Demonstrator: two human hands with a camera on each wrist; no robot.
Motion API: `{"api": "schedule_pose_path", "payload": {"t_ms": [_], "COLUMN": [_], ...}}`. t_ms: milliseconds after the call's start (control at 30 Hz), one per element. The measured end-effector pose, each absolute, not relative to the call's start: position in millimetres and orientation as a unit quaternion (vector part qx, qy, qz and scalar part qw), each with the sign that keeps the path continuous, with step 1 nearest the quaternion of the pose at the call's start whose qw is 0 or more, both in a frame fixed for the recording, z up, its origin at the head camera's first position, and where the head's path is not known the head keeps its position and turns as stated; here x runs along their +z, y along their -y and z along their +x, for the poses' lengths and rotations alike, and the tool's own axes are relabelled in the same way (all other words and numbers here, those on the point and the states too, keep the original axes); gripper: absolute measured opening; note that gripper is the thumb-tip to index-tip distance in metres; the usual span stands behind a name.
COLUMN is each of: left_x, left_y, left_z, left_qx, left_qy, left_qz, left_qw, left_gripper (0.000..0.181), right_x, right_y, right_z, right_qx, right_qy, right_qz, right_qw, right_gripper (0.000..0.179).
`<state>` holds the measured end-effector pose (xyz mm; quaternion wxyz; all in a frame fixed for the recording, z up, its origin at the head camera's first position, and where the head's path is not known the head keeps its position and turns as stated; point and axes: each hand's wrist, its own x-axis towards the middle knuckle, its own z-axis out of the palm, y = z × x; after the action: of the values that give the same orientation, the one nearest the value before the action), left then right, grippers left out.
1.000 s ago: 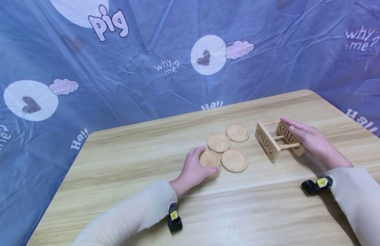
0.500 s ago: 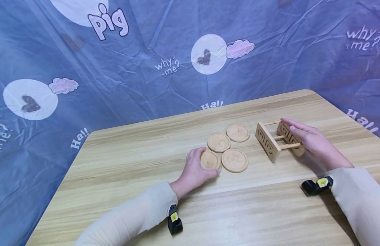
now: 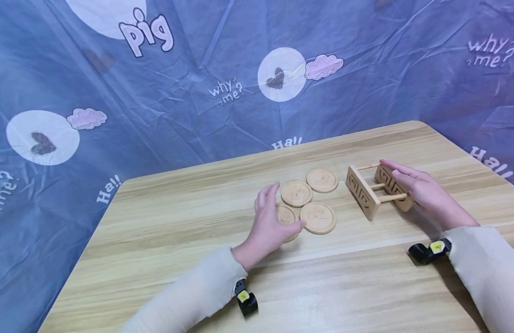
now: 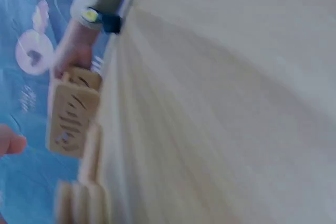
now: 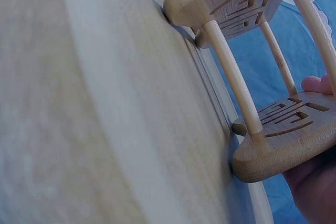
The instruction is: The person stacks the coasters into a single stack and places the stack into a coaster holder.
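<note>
My left hand (image 3: 270, 222) hovers with fingers and thumb spread over a round wooden coaster (image 3: 287, 216), partly covering it in the head view. In the left wrist view that hand's fingertip (image 4: 10, 141) is apart from the coasters, seen edge-on as a low stack (image 4: 79, 203). My right hand (image 3: 425, 192) rests with straight fingers against the right panel of a wooden coaster holder (image 3: 362, 193), which has two cut-out panels joined by dowels. In the right wrist view the near panel (image 5: 294, 129) hides most of that hand; fingertips (image 5: 314, 83) show beyond its edge.
More engraved coasters lie beside the stack: one behind it (image 3: 296, 193), one farther back (image 3: 322, 180) and one to its right (image 3: 318, 218). The wood-grain table (image 3: 177, 231) ends at a blue printed cloth (image 3: 190, 92) behind.
My left hand has let go of the front-left coaster. Its fingers have spread and risen slightly away and to the right. My right hand and the holder stay put.
</note>
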<state>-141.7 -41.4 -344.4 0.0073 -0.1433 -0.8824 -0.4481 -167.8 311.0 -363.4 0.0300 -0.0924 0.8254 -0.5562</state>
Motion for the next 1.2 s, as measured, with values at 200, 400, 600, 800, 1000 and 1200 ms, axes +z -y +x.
{"api": "schedule_pose_path", "payload": {"t_ms": [200, 400, 600, 800, 1000, 1200], "left_x": [-327, -319, -323, -333, -343, -350], "left_y": [21, -3, -18, -29, -38, -44], "left_z": [-131, -126, -131, -137, -140, -143], "left_qx": [-0.44, -0.368, -0.275, -0.252, -0.217, -0.22], "left_qy": [0.878, 0.906, 0.93, 0.941, 0.953, 0.955], "left_qz": [-0.189, -0.202, -0.223, -0.189, -0.171, -0.156], "left_qw": [-0.002, -0.059, -0.098, -0.121, -0.122, -0.127], "left_gripper": [0.107, 0.105, 0.098, 0.093, 0.089, 0.09], "right_x": [-363, -362, -363, -359, -357, -359], "right_y": [-311, -311, -310, -310, -308, -309], "right_z": [-169, -169, -169, -168, -167, -167], "right_qx": [-0.561, -0.561, -0.565, -0.558, -0.551, -0.557], "right_qy": [-0.822, -0.822, -0.818, -0.826, -0.831, -0.826], "right_qz": [-0.092, -0.085, -0.1, -0.061, -0.052, -0.049], "right_qw": [0.035, 0.041, 0.035, 0.055, 0.06, 0.064], "right_gripper": [0.053, 0.053, 0.052, 0.055, 0.056, 0.056]}}
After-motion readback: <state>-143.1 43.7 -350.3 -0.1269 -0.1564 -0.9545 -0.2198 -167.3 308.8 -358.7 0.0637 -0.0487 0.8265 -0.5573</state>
